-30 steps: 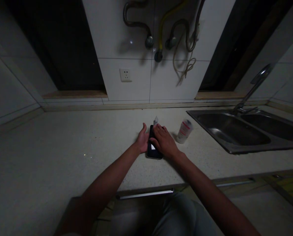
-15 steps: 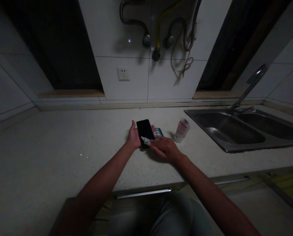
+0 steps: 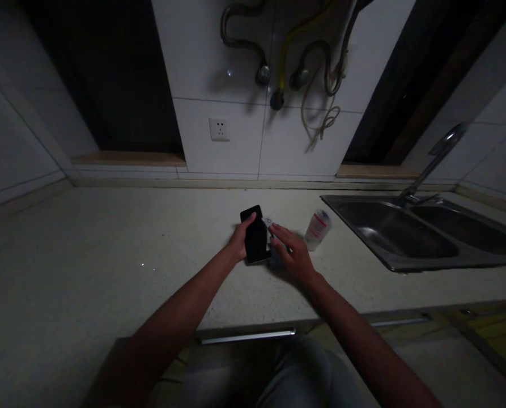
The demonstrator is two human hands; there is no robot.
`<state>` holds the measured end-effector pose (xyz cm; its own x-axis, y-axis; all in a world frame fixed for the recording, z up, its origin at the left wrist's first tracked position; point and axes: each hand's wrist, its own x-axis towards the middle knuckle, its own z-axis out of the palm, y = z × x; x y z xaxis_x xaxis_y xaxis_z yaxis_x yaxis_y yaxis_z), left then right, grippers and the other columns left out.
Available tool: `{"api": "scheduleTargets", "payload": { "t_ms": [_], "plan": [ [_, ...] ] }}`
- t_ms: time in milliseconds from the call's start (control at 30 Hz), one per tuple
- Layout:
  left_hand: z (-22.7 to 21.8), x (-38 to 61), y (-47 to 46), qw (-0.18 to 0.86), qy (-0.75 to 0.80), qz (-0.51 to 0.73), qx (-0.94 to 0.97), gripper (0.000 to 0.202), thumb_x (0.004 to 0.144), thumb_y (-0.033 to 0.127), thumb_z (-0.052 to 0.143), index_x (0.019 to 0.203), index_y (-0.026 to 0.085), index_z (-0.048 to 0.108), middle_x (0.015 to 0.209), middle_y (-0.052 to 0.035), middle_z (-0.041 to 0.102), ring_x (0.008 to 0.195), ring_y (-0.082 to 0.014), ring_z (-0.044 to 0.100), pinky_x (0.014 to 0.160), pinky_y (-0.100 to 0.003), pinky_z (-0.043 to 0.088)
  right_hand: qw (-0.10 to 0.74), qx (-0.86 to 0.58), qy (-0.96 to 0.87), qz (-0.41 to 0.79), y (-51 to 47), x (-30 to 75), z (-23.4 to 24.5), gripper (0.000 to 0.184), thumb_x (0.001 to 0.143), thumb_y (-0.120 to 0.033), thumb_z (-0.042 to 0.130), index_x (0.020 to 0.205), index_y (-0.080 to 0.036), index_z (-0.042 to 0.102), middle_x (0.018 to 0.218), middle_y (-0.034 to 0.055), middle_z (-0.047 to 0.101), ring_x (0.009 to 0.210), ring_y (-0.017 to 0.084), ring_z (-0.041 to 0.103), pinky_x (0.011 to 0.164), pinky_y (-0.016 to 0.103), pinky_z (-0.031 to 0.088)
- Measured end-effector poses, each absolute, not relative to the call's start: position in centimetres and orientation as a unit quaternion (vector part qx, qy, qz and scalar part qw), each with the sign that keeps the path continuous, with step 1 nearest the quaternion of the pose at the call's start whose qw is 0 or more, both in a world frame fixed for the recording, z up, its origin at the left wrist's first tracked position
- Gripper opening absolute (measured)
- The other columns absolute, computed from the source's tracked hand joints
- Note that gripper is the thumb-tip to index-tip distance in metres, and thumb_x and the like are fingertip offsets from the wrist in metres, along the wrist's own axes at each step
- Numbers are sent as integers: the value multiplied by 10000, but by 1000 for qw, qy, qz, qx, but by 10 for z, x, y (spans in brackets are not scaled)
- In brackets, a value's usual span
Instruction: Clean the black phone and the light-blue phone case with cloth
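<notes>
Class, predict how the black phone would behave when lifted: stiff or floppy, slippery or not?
The phone is probably stiff: its slab shape looks straight-edged in the left hand. Its smooth-looking dark face suggests it might slip.

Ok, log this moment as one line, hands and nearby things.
left hand: gripping black phone | right hand: holding small pale object beside phone | cup: on counter, right of phone | sink: farther right

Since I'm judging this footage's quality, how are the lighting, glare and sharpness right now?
Head view: dim overall, soft glint on the sink; head view: the phone looks nearly black, the cup blurry, the small pale item by the right hand indistinct.
</notes>
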<state>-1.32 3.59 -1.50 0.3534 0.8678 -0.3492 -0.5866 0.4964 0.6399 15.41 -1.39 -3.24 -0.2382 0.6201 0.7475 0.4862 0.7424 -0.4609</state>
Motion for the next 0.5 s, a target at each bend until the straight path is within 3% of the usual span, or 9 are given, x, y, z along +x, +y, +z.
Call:
{"api": "scheduleTargets", "payload": {
  "t_ms": [233, 333, 500],
  "plan": [
    [-26, -4, 33, 712, 342, 527, 314, 262, 708, 273, 796, 872, 141, 639, 661, -34, 655, 541, -155, 609, 519, -241, 451, 457, -331, -821, 89, -16, 154, -33, 536, 984, -387, 462, 1490, -221, 398, 1493, 101, 424, 1394, 244, 397, 1132, 481, 383],
    [-27, 1, 31, 744, 315, 500, 311, 265, 750, 343, 763, 864, 130, 654, 670, -48, 656, 556, -163, 616, 540, -253, 461, 469, -333, -813, 85, -15, 154, -35, 555, 989, -373, 451, 1511, -210, 359, 1499, 118, 415, 1393, 243, 399, 1141, 474, 374],
    [-20, 5, 22, 785, 303, 439, 314, 461, 783, 558, 692, 941, 125, 703, 761, -89, 701, 616, -184, 642, 624, -287, 493, 499, -382, -773, 84, -11, 155, -38, 576, 995, -395, 420, 1521, -179, 331, 1514, 134, 396, 1405, 256, 381, 1152, 492, 349]
  ]
}}
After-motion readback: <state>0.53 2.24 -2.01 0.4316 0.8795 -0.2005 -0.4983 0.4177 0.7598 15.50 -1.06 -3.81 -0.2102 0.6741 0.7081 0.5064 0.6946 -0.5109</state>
